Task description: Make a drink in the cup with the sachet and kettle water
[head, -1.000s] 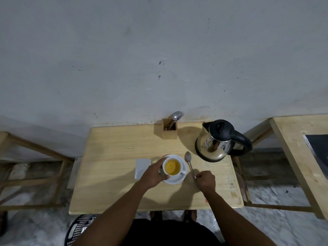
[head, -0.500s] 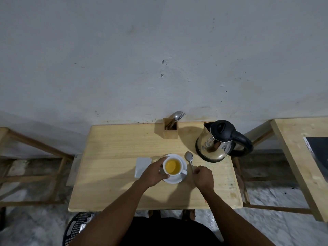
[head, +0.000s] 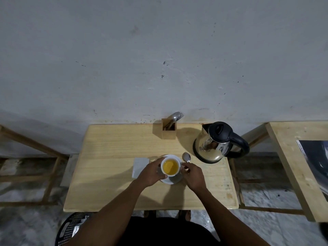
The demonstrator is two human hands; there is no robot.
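A white cup (head: 170, 168) of yellow-orange drink stands over a white saucer (head: 170, 181) near the middle of the wooden table (head: 110, 174). My left hand (head: 150, 174) wraps the cup's left side. My right hand (head: 194, 175) is at the cup's right side, fingers closed at its handle. A metal spoon (head: 186, 157) lies just right of the saucer, its handle hidden under my right hand. The steel kettle (head: 213, 148) with a black lid and handle stands at the back right. A flat white square (head: 140, 166), perhaps the sachet, lies left of the saucer.
A wooden holder (head: 168, 131) with a spoon and fork stands at the table's back edge by the wall. A second wooden table (head: 287, 157) with a dark printed sheet (head: 316, 166) stands to the right. A black mesh basket (head: 71, 228) sits on the floor at front left.
My right hand slid forward along the spoon's handle up to the cup's handle. The spoon stayed on the table. My left hand kept its hold on the cup.
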